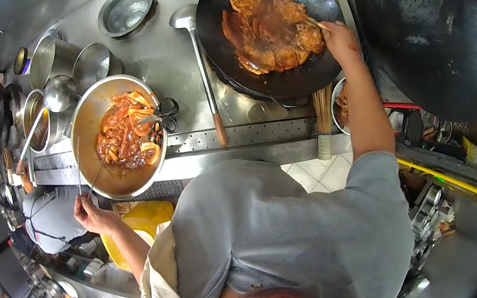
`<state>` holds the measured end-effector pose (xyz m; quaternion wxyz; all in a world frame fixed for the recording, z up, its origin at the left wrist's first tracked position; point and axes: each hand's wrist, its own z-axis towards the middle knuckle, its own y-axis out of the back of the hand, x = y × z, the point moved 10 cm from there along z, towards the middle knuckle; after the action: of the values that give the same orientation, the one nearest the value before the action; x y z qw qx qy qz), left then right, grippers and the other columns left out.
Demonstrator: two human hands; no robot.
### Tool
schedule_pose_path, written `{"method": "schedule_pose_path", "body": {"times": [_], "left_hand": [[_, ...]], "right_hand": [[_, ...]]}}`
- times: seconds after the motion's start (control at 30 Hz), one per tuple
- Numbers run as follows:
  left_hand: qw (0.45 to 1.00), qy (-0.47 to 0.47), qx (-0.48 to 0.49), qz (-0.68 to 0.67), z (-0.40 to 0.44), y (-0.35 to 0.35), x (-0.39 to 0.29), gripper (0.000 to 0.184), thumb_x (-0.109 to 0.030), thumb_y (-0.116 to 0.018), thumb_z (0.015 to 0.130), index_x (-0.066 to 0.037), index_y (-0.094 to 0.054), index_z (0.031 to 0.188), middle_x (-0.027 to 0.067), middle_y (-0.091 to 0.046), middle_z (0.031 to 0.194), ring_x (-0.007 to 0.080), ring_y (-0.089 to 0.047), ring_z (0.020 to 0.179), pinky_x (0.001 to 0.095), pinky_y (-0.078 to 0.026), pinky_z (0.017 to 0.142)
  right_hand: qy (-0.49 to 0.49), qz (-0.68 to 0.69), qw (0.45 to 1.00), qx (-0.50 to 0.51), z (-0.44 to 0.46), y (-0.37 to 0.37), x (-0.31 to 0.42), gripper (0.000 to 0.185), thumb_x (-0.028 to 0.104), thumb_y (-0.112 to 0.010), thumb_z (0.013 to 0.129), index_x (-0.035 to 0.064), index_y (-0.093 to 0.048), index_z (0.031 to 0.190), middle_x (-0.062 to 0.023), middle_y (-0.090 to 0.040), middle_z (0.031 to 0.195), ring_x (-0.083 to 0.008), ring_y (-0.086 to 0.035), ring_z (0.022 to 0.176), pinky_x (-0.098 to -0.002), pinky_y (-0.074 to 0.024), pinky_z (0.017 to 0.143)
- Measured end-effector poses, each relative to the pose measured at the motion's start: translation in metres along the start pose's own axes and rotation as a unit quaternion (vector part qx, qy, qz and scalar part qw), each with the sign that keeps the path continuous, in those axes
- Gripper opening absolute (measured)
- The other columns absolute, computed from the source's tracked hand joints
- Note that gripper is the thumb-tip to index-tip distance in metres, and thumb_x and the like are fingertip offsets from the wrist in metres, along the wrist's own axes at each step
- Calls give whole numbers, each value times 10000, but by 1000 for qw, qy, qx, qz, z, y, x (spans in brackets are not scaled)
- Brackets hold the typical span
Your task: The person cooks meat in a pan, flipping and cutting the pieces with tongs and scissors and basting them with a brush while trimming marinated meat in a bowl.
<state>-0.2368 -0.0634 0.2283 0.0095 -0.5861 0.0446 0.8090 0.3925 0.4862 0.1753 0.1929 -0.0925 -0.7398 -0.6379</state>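
Observation:
My left hand (92,214) is closed around a pair of thin metal tongs (79,167) at the near rim of a large metal bowl (90,107); their two arms stand apart over the bowl. Inside lie pieces of sauced meat (122,137), and black-handled scissors (166,115) rest at the right side. My right hand (339,40) reaches across a black wok (220,6). It grips a light wooden stick or handle (316,23) whose far end meets the browned meat (266,32). Steam hangs over this meat, and the tool's working end cannot be made out.
A long ladle (206,75) lies left of the wok. A bamboo brush (322,115) and a bowl of food (340,106) are below the wok's right side. Metal pots (56,61) stand left. Another person (53,216) is beyond a yellow bucket (143,221). A second wok (435,49) stands right.

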Motion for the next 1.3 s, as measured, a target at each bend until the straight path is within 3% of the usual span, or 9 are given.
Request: {"method": "schedule_pose_path", "body": {"times": [0.17,0.43,0.63,0.8,0.93,1.07,1.2,1.23,1.3], "left_hand": [[999,-16,26,22,-9,-20,-6,160,-44,-581,980,63,-606,1097,159,-668,1070,220,-668,953,314,-558,877],[998,-7,32,51,-14,-26,2,164,-57,-583,977,64,-606,1087,156,-672,1055,223,-665,950,318,-550,880],[999,-7,9,37,-12,-29,-3,130,-42,-629,947,58,-635,1030,120,-668,1044,192,-651,919,297,-541,864],[997,-19,35,66,-7,-30,9,129,-38,-627,946,53,-638,1037,117,-669,1048,185,-647,908,297,-539,852],[997,-5,20,69,-7,-30,0,153,-54,-620,948,46,-634,1063,130,-683,1032,197,-656,926,304,-537,872],[998,0,7,57,-6,-17,10,145,-20,-614,944,51,-630,1070,129,-671,1055,189,-648,904,306,-545,843],[989,-32,-13,143,-5,-3,25,155,-26,-626,930,42,-629,1069,140,-674,1063,193,-648,934,316,-552,832],[987,109,-43,112,-13,-8,21,148,-35,-633,929,41,-628,1055,135,-674,1063,195,-646,936,319,-552,846],[997,2,-33,73,-6,0,27,108,11,-649,914,30,-624,1017,109,-672,1037,183,-629,956,304,-520,897]], "right_hand": [[-157,-70,980,98,-15,-20,-8,529,457,-403,1011,61,-525,1341,-227,-544,1362,-408,-484,1287,-449,-369,1058],[-115,-107,987,41,11,7,-28,460,413,-412,1012,22,-540,1218,-251,-601,1264,-401,-533,1230,-452,-422,1006],[21,-306,922,237,-28,-23,13,311,57,-477,919,37,-690,1143,-190,-566,1357,-375,-571,1215,-454,-472,1011],[-24,-214,971,106,25,8,-15,239,125,-516,909,49,-695,1048,-245,-656,1096,-414,-633,1026,-482,-500,895],[-73,-189,979,-20,21,22,8,259,138,-494,930,0,-676,1053,-241,-640,1162,-410,-610,1104,-476,-493,917],[-46,-243,967,67,25,-25,-31,390,186,-364,973,21,-691,1104,-234,-602,1279,-392,-599,1167,-478,-482,969],[16,-278,955,100,3,7,56,305,34,-527,865,21,-683,1127,-226,-651,1132,-390,-625,1056,-443,-499,906],[65,-204,975,60,-10,22,108,296,72,-531,902,34,-681,1154,-209,-666,1078,-388,-631,1022,-438,-493,873],[220,-105,970,20,-36,20,214,254,141,-573,935,19,-683,1128,-203,-668,1078,-368,-647,1024,-441,-509,883]]}}
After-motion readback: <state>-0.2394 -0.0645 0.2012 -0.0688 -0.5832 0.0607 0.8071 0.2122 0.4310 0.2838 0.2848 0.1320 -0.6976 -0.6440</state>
